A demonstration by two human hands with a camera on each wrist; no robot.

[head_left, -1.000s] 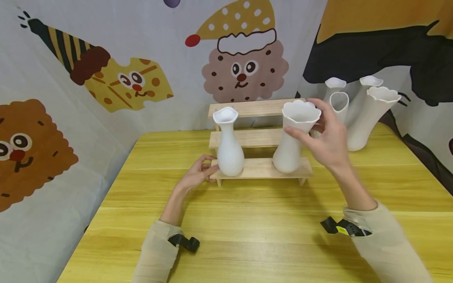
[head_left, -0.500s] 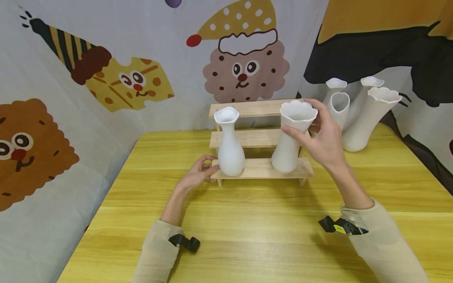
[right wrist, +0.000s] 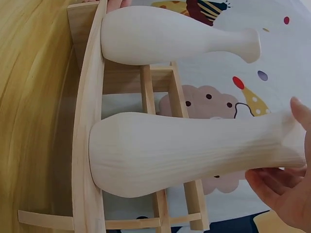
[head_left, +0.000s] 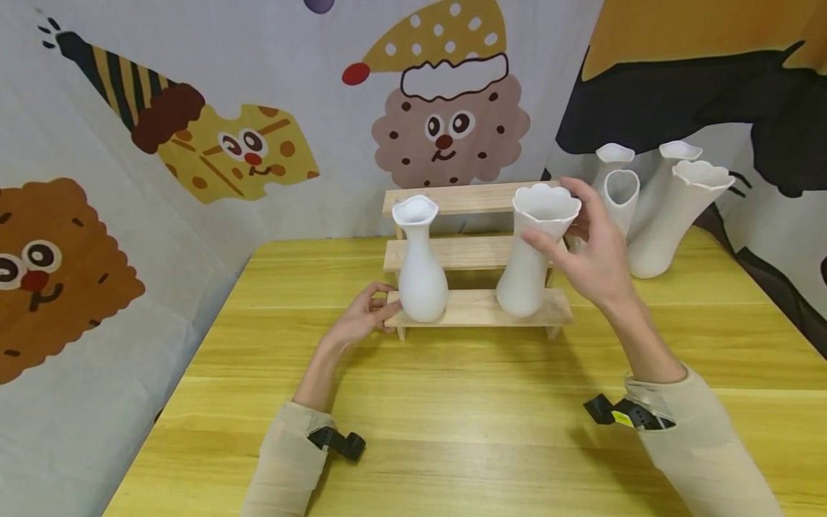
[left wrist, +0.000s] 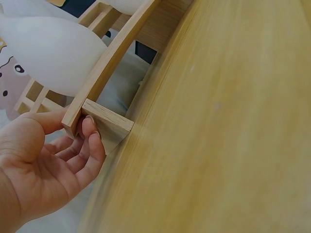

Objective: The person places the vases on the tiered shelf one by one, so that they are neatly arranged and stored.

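My right hand [head_left: 597, 248] grips a white vase [head_left: 526, 269] with a wide scalloped rim, thumb and fingers on either side just below the rim. In the right wrist view, the base of this scalloped vase [right wrist: 160, 150] meets the lowest step of a three-step wooden stand [head_left: 474, 309]. A slimmer narrow-necked white vase [head_left: 423, 280] stands upright at the left end of that step. There my left hand [head_left: 358, 316] pinches the step's end; the left wrist view shows its thumb above the board [left wrist: 80, 104] and fingers curled beneath, by the leg.
Several more white vases [head_left: 672, 222] stand close together at the table's back right, near my right hand. The two upper steps [head_left: 472, 197] rise behind the held vase. A printed cloth [head_left: 291, 208] hangs behind the wooden table [head_left: 472, 438].
The right hand and the scalloped vase have shifted slightly left along the step. My left hand keeps its hold on the stand's end.
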